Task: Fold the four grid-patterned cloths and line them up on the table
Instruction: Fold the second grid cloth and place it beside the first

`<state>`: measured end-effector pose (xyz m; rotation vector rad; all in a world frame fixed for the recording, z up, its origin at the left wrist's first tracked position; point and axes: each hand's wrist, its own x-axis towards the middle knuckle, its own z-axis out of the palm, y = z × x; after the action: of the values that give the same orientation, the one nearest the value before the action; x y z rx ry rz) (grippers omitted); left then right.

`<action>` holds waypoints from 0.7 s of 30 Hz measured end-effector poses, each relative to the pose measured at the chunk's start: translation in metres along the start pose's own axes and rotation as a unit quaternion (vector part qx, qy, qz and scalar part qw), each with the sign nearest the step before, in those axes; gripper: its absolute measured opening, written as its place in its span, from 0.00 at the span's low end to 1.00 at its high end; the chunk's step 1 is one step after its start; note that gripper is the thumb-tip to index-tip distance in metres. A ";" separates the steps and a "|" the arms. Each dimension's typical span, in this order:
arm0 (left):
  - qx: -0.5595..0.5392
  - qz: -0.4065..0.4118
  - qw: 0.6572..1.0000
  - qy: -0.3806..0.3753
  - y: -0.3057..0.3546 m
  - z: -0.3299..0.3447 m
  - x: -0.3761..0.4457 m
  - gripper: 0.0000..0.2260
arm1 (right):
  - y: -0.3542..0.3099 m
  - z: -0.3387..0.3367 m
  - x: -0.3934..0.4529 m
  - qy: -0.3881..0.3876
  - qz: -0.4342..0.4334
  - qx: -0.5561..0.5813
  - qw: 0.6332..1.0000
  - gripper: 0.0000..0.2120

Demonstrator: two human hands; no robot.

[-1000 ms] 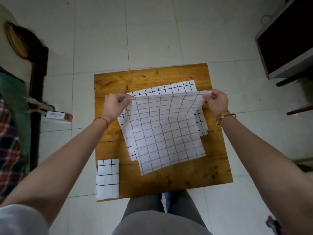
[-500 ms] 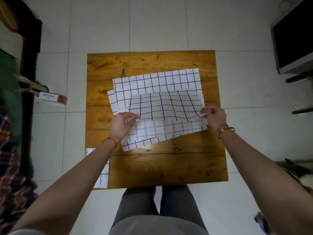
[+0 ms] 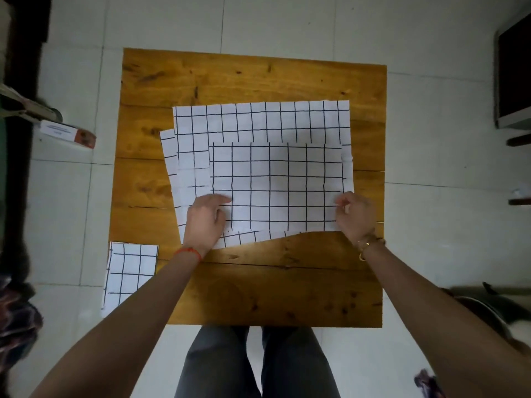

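Note:
A white cloth with a black grid, folded in half [image 3: 277, 185], lies on top of a pile of unfolded grid cloths [image 3: 258, 122] in the middle of the wooden table [image 3: 258, 285]. My left hand [image 3: 205, 218] rests on the folded cloth's near left corner, fingers curled over its edge. My right hand [image 3: 355, 215] pinches its near right corner. A small folded grid cloth [image 3: 129, 271] lies at the table's near left corner, partly under my left forearm and overhanging the edge.
The table stands on a white tiled floor. A small white and orange box [image 3: 67, 133] lies on the floor to the left beside dark furniture. A dark screen [image 3: 514, 76] stands at the right. My legs are below the near table edge.
Both hands brought the top cloth's far edge toward me and laid it down, folded in half. It hung lifted a second ago. The camera now looks more straight down.

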<state>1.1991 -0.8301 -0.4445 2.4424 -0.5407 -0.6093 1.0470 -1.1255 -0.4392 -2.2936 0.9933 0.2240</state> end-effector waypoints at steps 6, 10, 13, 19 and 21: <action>0.059 0.066 0.995 0.036 0.000 -0.002 0.054 0.20 | -0.056 0.032 0.037 0.033 -0.147 -0.062 0.987 0.16; 0.154 0.064 0.986 0.000 -0.003 0.001 0.084 0.25 | -0.109 0.061 0.061 -0.016 -0.232 -0.089 0.968 0.21; 0.205 0.020 0.978 -0.029 -0.001 0.006 0.094 0.29 | -0.144 0.086 0.075 -0.053 -0.269 -0.132 0.953 0.25; 0.240 -0.015 0.969 -0.062 -0.008 0.010 0.104 0.29 | -0.181 0.123 0.088 -0.109 -0.280 -0.220 0.928 0.28; 0.247 -0.016 0.966 -0.073 -0.009 0.010 0.106 0.28 | -0.185 0.131 0.090 -0.116 -0.274 -0.253 0.921 0.28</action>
<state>1.2819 -0.8802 -0.4893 2.8909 -0.7929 -0.7442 1.2523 -1.0039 -0.4891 -2.8174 0.1492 0.5465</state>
